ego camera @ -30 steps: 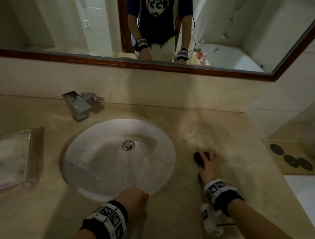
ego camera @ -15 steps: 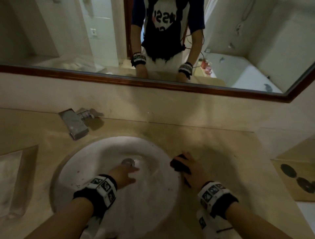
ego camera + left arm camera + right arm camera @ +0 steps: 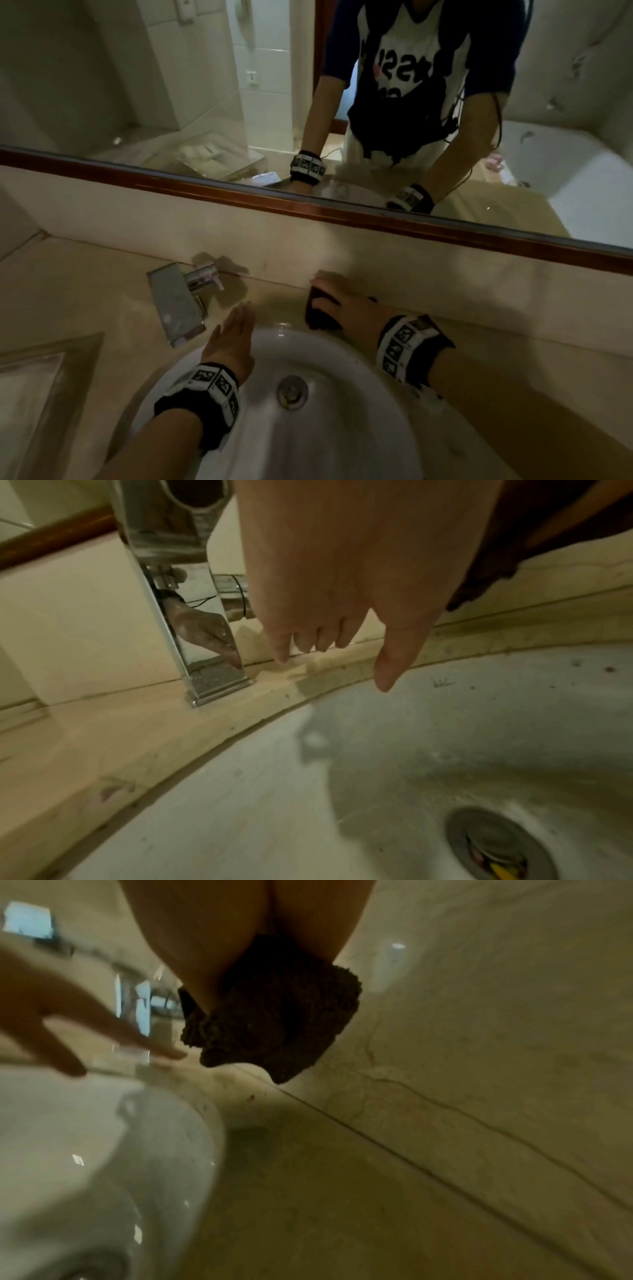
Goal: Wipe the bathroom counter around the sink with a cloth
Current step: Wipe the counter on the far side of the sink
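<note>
The right hand presses the dark cloth onto the far strip of counter behind the sink, against the backsplash. The left hand hovers flat and empty — the faucet lies leftward along that strip.

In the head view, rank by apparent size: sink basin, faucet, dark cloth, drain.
1. White round sink basin
2. Chrome square faucet
3. Dark brown cloth, partly hidden under the right hand
4. Round metal drain
</note>
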